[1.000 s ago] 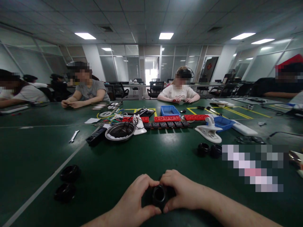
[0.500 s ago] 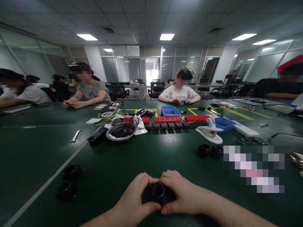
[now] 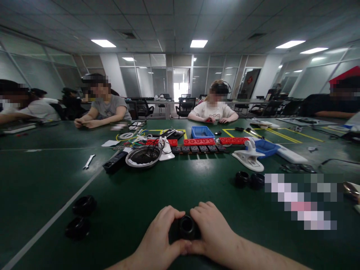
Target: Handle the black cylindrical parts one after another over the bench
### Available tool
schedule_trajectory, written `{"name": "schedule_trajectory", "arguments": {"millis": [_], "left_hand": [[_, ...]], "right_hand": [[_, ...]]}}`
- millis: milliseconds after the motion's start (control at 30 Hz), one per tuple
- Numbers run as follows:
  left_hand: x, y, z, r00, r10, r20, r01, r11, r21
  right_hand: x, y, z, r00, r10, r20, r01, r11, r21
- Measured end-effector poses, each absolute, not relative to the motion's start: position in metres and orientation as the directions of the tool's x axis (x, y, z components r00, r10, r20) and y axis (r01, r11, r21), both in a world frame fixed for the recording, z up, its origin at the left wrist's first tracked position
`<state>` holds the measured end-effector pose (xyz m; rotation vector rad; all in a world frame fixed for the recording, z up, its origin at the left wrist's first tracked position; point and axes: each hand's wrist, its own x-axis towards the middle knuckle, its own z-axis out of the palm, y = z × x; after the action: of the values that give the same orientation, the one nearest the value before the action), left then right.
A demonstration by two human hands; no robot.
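Observation:
A small black ring-shaped part (image 3: pixel 186 226) with a round hole sits between both my hands at the near edge of the green table (image 3: pixel 174 187). My left hand (image 3: pixel 159 240) curls round its left side, thumb under it. My right hand (image 3: pixel 212 230) wraps its right side, fingers bent over the top. Both hands grip the same part and their thumbs meet below it.
Two black rings (image 3: pixel 81 215) lie at the near left, two more (image 3: pixel 249 179) at the right. A metal bowl (image 3: pixel 143 155), red and black strips (image 3: pixel 199 144), a blue tray (image 3: pixel 201 131), a white clamp (image 3: pixel 249 157) and a wrench (image 3: pixel 88 161) lie mid-table. Several people sit along the far side.
My right hand has rolled further over the black part, covering more of its right side. The part sits slightly higher between my hands. The view shifted a little.

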<state>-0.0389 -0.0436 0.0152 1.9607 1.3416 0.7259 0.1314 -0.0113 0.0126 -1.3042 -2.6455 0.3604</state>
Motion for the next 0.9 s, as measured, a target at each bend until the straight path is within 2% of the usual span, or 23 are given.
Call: {"name": "schedule_trajectory", "arguments": {"millis": [67, 133, 233, 300, 467, 533, 667, 767, 900], "left_hand": [[-0.041, -0.043, 0.015, 0.348, 0.932, 0.097, 0.566, -0.291, 0.771], [-0.044, -0.042, 0.016, 0.399, 0.911, 0.108, 0.527, -0.324, 0.786], [-0.048, -0.04, 0.016, 0.464, 0.88, 0.098, 0.477, -0.342, 0.81], [-0.049, -0.04, 0.016, 0.478, 0.875, 0.077, 0.466, -0.327, 0.822], [-0.045, -0.041, 0.017, 0.463, 0.885, 0.061, 0.482, -0.308, 0.82], [-0.042, -0.042, 0.016, 0.424, 0.902, 0.08, 0.502, -0.307, 0.809], [-0.039, -0.042, 0.014, 0.347, 0.931, 0.113, 0.528, -0.293, 0.797], [-0.04, -0.042, 0.015, 0.353, 0.931, 0.096, 0.528, -0.283, 0.8], [-0.045, -0.04, 0.018, 0.434, 0.898, 0.071, 0.472, -0.294, 0.831]], "right_hand": [[0.135, -0.01, 0.015, -0.644, 0.762, 0.07, 0.706, 0.627, -0.33], [0.141, -0.006, 0.021, -0.718, 0.694, 0.063, 0.61, 0.67, -0.423], [0.15, 0.001, 0.033, -0.814, 0.58, -0.026, 0.495, 0.67, -0.553], [0.154, 0.004, 0.038, -0.835, 0.545, -0.074, 0.477, 0.653, -0.588], [0.15, 0.005, 0.03, -0.777, 0.622, -0.094, 0.56, 0.616, -0.553], [0.144, 0.001, 0.023, -0.719, 0.691, -0.082, 0.637, 0.607, -0.475], [0.135, -0.008, 0.014, -0.623, 0.781, 0.034, 0.733, 0.598, -0.323], [0.136, -0.009, 0.016, -0.645, 0.761, 0.074, 0.695, 0.624, -0.356], [0.149, 0.001, 0.025, -0.796, 0.605, 0.01, 0.524, 0.698, -0.488]]}}
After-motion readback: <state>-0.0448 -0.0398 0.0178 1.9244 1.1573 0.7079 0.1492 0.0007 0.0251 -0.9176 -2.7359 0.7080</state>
